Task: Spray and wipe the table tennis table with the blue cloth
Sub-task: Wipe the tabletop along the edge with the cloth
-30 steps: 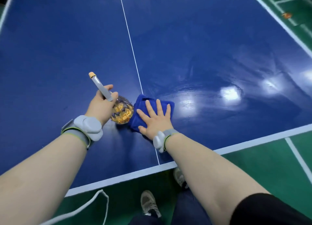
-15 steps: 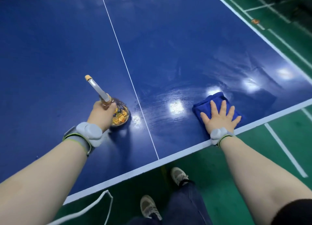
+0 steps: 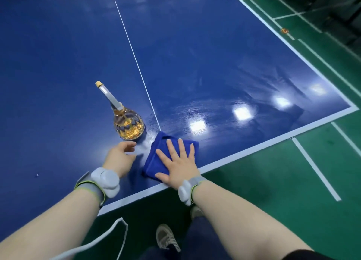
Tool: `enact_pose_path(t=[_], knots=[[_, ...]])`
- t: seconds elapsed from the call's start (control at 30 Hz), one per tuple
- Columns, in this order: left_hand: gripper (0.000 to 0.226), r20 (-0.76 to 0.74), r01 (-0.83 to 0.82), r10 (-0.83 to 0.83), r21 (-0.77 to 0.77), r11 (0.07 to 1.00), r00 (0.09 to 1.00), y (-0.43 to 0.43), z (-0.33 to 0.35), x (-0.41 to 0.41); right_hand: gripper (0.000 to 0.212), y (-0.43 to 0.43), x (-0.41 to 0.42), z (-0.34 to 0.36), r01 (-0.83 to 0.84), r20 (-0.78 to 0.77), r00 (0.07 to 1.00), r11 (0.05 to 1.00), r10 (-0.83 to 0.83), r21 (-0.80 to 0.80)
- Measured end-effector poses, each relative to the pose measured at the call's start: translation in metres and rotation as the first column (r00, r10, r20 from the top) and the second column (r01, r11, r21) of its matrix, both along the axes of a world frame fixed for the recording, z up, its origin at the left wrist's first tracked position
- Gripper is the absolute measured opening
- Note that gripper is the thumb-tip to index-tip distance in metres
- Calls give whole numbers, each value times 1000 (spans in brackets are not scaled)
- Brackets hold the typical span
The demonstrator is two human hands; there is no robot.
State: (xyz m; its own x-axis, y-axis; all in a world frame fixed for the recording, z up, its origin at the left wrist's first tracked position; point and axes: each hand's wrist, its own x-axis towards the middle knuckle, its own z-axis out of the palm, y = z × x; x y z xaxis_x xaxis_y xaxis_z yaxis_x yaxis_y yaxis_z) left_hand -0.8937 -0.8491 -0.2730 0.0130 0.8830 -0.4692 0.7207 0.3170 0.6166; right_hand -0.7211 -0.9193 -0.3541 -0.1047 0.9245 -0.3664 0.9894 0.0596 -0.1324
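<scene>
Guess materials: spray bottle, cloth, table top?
Spray bottle: clear, faceted, glossy body, glass or hard plastic; amber contents show through.
Blue cloth: soft napped fabric, likely microfibre.
Table top: smooth blue coated board, mirrors lights in the streaky patch.

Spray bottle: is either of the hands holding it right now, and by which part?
No. The spray bottle stands free on the table; the left hand is by its base, gripping nothing. The right hand presses flat on the blue cloth.

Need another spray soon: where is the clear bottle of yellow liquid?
Head view: the clear bottle stands left of the white centre line, just beyond the left hand, near the blue cloth.
</scene>
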Motion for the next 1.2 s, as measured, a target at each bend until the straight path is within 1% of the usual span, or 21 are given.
enact_pose_path(t=[0.07,0.13,0.2,0.3,0.4,0.47,0.5,0.6,0.7,0.77,0.83,0.93,1.03,1.13,1.2], knots=[[36,51,-21,21,4,1000,998,-1,0,5,85,2,16,-1,-47,-4,999,999,47,3],[29,100,-73,72,7,997,992,-2,3,11,93,2,43,1,-24,2,1000,1000,24,2],[25,117,-113,114,-13,993,987,-4,5,17,92,2,78,1,88,18,996,996,-88,-1],[22,133,-182,186,-39,982,973,-7,6,27,79,-1,141,3,264,78,962,965,-263,-2],[18,132,-258,262,-42,965,956,-11,3,38,75,-5,204,3,437,117,893,900,-434,6],[16,128,-308,311,-41,951,942,-15,3,42,76,-8,236,3,557,110,825,830,-554,-1],[18,118,-339,341,-32,940,933,-16,2,44,77,-5,248,3,597,102,798,802,-593,-4],[26,56,-390,390,-3,921,919,-21,2,42,79,11,258,5,670,106,739,743,-665,-11],[36,63,-432,431,8,902,900,-22,4,37,80,23,239,6,736,121,673,676,-729,-20],[43,89,-471,468,14,882,879,-21,9,28,82,34,224,8,744,124,666,668,-735,-38],[48,96,-487,484,15,873,870,-20,14,18,83,44,208,11,732,117,680,679,-723,-62],[46,110,-504,499,18,864,860,-13,20,1,83,55,171,12,658,117,752,749,-649,-75],[33,58,-431,428,49,901,902,2,22,-15,83,64,121,12,533,110,845,842,-524,-79],[18,50,-341,338,68,938,940,22,24,-32,82,71,65,12,392,85,919,915,-385,-93],[20,73,-283,278,68,957,958,36,25,-44,81,76,32,11,303,70,952,948,-297,-99]])
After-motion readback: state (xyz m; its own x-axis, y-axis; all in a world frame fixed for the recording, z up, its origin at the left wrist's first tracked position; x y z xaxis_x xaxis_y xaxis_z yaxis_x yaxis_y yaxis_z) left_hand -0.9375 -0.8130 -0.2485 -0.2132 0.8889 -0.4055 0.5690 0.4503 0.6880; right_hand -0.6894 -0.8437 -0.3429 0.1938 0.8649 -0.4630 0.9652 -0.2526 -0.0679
